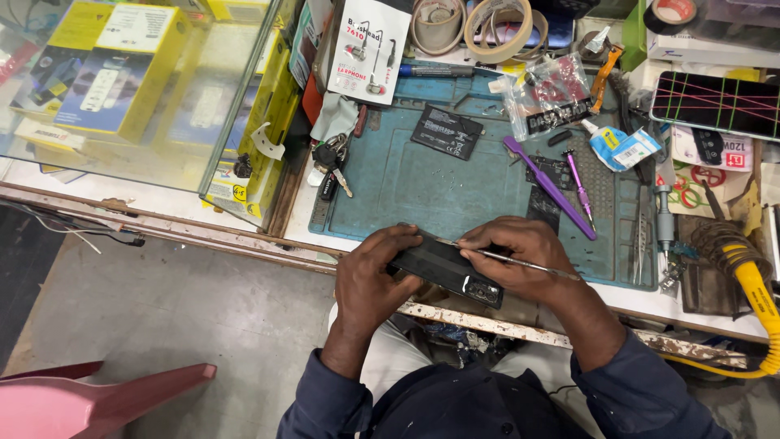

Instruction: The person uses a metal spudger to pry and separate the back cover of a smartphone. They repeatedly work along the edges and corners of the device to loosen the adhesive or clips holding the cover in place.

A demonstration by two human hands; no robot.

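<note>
My left hand (375,272) grips the left end of a black phone (443,268) held over the near edge of a blue work mat (406,187). My right hand (520,258) lies over the phone's right part and pinches a thin metal tool (520,262) whose tip touches the phone's upper edge. The phone's camera end shows below my right palm.
On the mat lie a black flat battery (446,132), a purple pry tool (546,183), a purple screwdriver (580,189), keys (331,158). A glass case (138,89) holds yellow boxes at left. Tape rolls (479,24), a glue tube (621,146), another phone (717,103), yellow coiled cable (757,297) at right. Pink chair (89,398) below left.
</note>
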